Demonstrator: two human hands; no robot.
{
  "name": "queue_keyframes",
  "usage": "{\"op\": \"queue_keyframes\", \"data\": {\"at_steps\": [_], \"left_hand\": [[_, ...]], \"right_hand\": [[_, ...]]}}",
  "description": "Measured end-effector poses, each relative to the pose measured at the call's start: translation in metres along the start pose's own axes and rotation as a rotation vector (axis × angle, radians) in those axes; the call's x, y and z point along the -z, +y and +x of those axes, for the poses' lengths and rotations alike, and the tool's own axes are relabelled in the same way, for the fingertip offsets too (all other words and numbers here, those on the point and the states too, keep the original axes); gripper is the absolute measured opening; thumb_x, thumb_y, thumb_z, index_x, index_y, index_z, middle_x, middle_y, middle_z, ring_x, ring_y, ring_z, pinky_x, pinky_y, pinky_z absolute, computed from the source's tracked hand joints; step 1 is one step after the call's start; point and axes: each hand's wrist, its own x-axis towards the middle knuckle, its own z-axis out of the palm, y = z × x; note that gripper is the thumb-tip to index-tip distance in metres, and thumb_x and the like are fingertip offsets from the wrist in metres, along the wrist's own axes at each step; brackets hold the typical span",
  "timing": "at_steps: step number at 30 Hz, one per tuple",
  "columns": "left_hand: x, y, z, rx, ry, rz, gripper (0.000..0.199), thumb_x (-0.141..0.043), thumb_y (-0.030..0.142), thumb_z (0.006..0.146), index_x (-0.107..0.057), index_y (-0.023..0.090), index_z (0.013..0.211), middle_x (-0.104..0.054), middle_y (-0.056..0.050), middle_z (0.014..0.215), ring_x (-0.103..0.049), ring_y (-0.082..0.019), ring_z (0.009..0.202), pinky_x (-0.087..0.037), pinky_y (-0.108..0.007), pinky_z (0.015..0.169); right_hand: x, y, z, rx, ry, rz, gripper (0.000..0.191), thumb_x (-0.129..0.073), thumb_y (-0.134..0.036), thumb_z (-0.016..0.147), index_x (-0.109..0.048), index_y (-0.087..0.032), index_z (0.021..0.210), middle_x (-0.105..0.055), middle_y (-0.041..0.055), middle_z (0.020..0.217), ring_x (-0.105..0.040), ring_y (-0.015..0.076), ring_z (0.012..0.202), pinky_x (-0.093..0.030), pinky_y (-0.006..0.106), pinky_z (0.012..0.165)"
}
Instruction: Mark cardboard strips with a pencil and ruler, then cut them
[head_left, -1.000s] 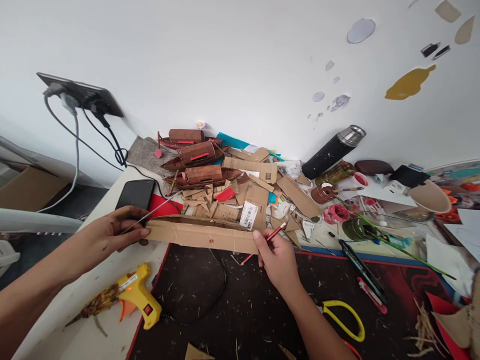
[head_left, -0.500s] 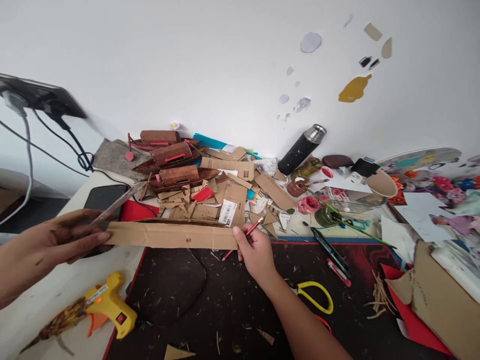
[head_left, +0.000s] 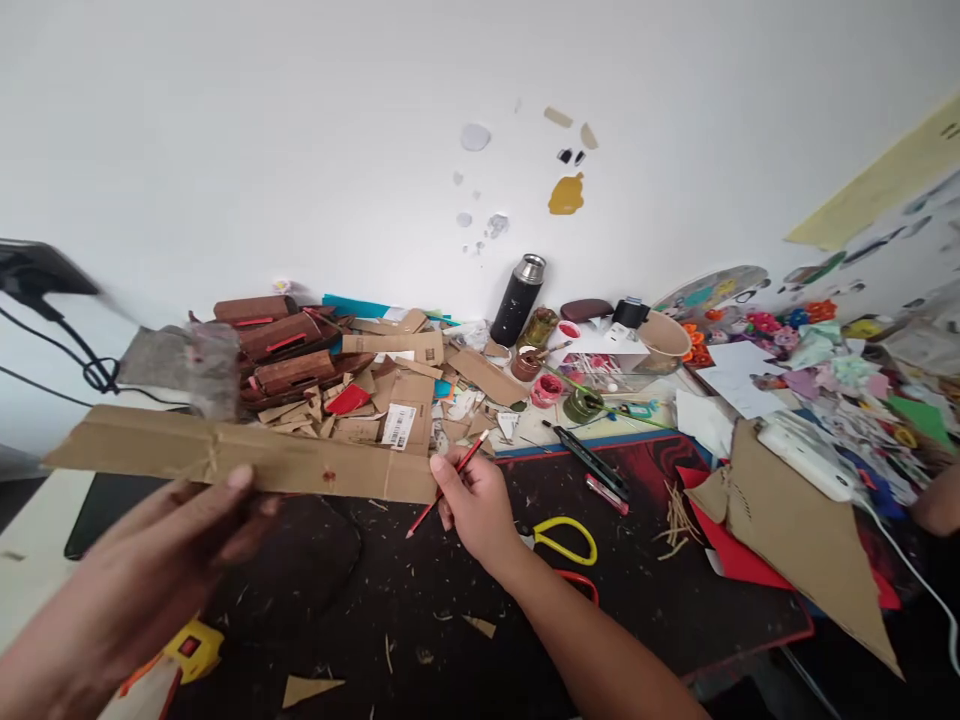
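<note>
A long cardboard strip (head_left: 285,458) spans the space between my hands, above the dark mat. My right hand (head_left: 476,505) pinches its right end and also holds a red pencil (head_left: 427,510), tip pointing down to the left. Nearer the strip's left part is my left hand (head_left: 202,530), its thumb on the lower edge and its fingers partly hidden and blurred. A blurred clear ruler-like piece (head_left: 212,375) stands up behind the strip's left part. Below my left hand lies a yellow glue gun (head_left: 195,648), partly covered by the forearm.
Brown model boats (head_left: 281,340) and cardboard scraps (head_left: 375,400) lie along the wall. A black thermos (head_left: 519,300) stands near paint jars. Yellow-handled scissors (head_left: 566,540), a cutter (head_left: 589,460) and a cardboard sheet (head_left: 802,530) lie to the right. Part of a person's arm (head_left: 937,500) shows at the right edge.
The view has turned right. My left hand has shifted from the strip's left end toward its middle, so more of the strip's left part shows. The pencil now points down across the strip's right end.
</note>
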Motion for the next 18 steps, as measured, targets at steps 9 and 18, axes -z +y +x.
{"op": "queue_keyframes", "data": {"at_steps": [9, 18], "left_hand": [[-0.062, -0.011, -0.022, -0.126, -0.177, -0.196, 0.058, -0.102, 0.062, 0.053, -0.061, 0.023, 0.064, -0.048, 0.005, 0.058, -0.035, -0.012, 0.055, -0.032, -0.028, 0.05], [-0.082, -0.024, -0.034, -0.055, -0.176, -0.267, 0.061, -0.104, 0.061, 0.053, -0.057, 0.022, 0.059, -0.053, 0.002, 0.06, -0.038, -0.011, 0.054, -0.036, -0.026, 0.049]], "right_hand": [[0.027, 0.006, -0.019, -0.014, -0.044, -0.008, 0.059, -0.071, -0.079, 0.094, -0.057, -0.024, 0.079, -0.047, -0.0097, 0.046, -0.044, 0.0105, 0.038, -0.033, 0.022, 0.042], [0.042, 0.01, -0.03, -0.022, -0.069, 0.027, 0.056, -0.071, -0.076, 0.094, -0.053, -0.025, 0.081, -0.046, -0.0111, 0.05, -0.045, 0.0099, 0.038, -0.034, 0.021, 0.042]]}}
